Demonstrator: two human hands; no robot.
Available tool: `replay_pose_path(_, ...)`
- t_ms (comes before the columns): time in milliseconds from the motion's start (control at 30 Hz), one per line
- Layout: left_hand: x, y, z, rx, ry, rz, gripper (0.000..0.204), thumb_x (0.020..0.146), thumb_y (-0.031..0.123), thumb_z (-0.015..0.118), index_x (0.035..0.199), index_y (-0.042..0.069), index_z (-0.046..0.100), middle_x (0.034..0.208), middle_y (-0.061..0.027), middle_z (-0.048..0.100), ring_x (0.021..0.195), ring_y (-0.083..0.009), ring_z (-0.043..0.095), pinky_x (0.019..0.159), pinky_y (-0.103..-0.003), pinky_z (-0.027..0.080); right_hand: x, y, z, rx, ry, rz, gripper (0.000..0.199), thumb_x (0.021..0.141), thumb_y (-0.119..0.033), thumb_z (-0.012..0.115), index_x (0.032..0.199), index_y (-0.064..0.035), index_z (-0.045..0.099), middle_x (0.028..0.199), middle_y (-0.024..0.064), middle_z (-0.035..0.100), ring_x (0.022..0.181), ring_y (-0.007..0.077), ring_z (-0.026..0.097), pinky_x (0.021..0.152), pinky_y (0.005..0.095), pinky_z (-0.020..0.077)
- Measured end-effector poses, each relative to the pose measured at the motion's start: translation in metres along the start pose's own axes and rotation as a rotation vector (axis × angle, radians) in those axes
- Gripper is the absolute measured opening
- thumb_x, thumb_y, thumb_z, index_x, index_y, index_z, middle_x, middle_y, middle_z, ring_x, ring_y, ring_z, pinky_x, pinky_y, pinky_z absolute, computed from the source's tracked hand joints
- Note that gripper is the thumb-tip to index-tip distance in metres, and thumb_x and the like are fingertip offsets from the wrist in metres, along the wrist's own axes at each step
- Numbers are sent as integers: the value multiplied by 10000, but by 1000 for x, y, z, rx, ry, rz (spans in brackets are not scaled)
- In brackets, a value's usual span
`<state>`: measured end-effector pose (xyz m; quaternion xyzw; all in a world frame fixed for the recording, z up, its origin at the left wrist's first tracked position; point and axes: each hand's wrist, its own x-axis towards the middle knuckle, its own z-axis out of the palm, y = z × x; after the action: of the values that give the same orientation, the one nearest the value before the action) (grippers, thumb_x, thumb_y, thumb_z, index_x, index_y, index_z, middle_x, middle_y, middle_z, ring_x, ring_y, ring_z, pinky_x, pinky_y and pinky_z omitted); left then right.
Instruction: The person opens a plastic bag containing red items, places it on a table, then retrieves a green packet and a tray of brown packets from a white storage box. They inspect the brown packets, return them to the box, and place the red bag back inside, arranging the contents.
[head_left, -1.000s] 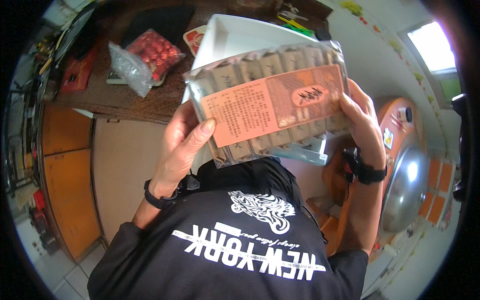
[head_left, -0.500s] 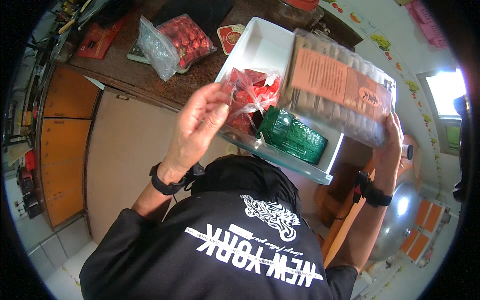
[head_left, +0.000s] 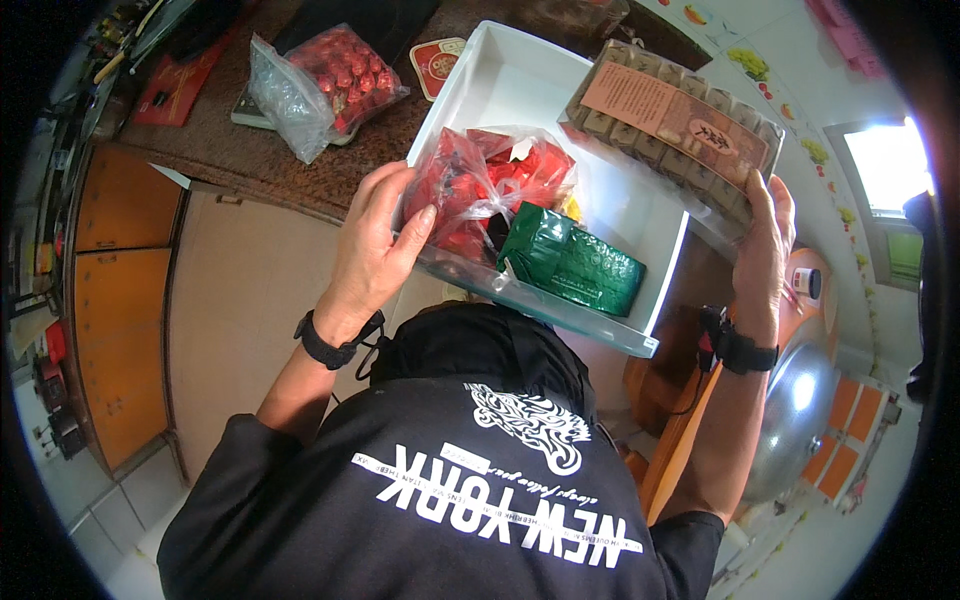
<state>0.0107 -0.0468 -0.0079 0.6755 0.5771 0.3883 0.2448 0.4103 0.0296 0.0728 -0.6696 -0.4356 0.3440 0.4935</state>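
Observation:
My right hand grips the near right corner of a clear-wrapped pack of small brown packets with a printed orange-brown label. The pack is tilted over the right side of a white drawer-like bin. My left hand is at the bin's left wall, thumb on the near side and fingers curled along the edge; the fingertips are partly hidden. Inside the bin, close to that hand, lies a clear plastic bag of red packets. A shiny green packet rests beside it, along the bin's front.
On the dark brown counter, left of the bin, is a clear bag of red-wrapped sweets. A red-and-white card and a red envelope lie farther back. Orange cabinet doors stand at left; a metal wok lid is at right.
The pack in my right hand has tipped and moved slightly back, uncovering more of the bin's inside. My left hand has shifted from the red bag to the bin's left wall.

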Motion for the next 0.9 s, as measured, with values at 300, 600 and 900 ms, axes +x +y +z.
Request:
replay_pose_path(300, 6, -4, 15, 228, -6, 100, 497, 888, 245, 696, 1293, -12, 568, 1348, -198, 547, 1207, -384, 550, 1018, -465, 431, 6, 0, 36, -279, 41, -184, 887, 920, -418, 725, 1506, 60, 263, 1087, 175, 639, 977, 199, 615, 851, 342, 503)
replay_pose_path(600, 6, 3, 20, 361, -44, 110, 478, 865, 246, 699, 1256, -3, 583, 1345, -170, 553, 1227, -339, 538, 988, -468, 418, 16, 15, 54, -375, 5, -400, 809, 923, -323, 742, 1514, -28, 274, 1169, 135, 603, 1012, 184, 595, 848, 350, 528)
replay_pose_path(900, 8, 6, 22, 412, -54, 136, 434, 850, 246, 698, 1198, 0, 619, 1315, -147, 580, 1238, -330, 533, 990, -469, 417, 18, 29, 74, -399, -73, -437, 790, 901, -276, 760, 1503, -81, 287, 1205, 161, 602, 1000, 222, 635, 810, 347, 565)
